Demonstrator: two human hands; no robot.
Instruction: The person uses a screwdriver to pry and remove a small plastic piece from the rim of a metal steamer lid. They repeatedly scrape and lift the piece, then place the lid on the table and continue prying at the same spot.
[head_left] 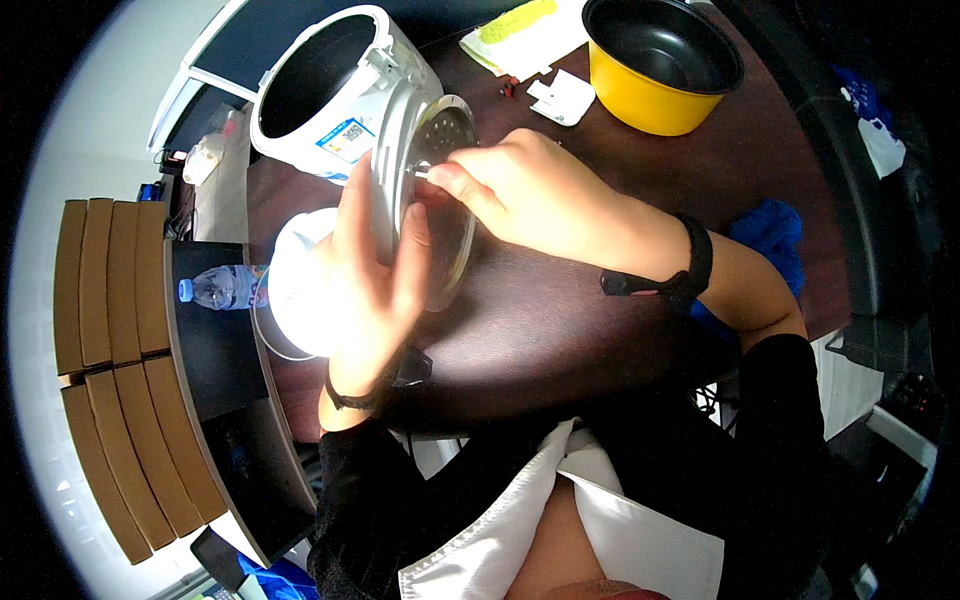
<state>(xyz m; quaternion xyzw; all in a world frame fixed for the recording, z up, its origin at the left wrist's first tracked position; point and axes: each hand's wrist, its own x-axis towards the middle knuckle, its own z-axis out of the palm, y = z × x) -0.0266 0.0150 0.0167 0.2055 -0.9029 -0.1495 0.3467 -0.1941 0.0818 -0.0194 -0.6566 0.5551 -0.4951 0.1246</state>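
Note:
A white rice cooker (300,146) lies tilted at the far left, its dark inside showing. Its round lid (388,160) stands on edge towards me, with a perforated metal inner plate (442,132) facing right. Around the lid's near side my left hand (372,270) is closed, thumb on the metal side and fingers on the white side. My right hand (540,190) pinches at the middle of the plate, on a small shiny piece mostly hidden by the fingertips. Beneath my left hand is a rounded white object (298,285), partly covered.
A yellow inner pot (652,98) with a black inside stands at the far right. Beside it lie a small white plastic piece (565,98) and a yellow-green cloth (518,20) on white paper. A blue cloth (768,232) is at the right; a water bottle (222,288) lies left.

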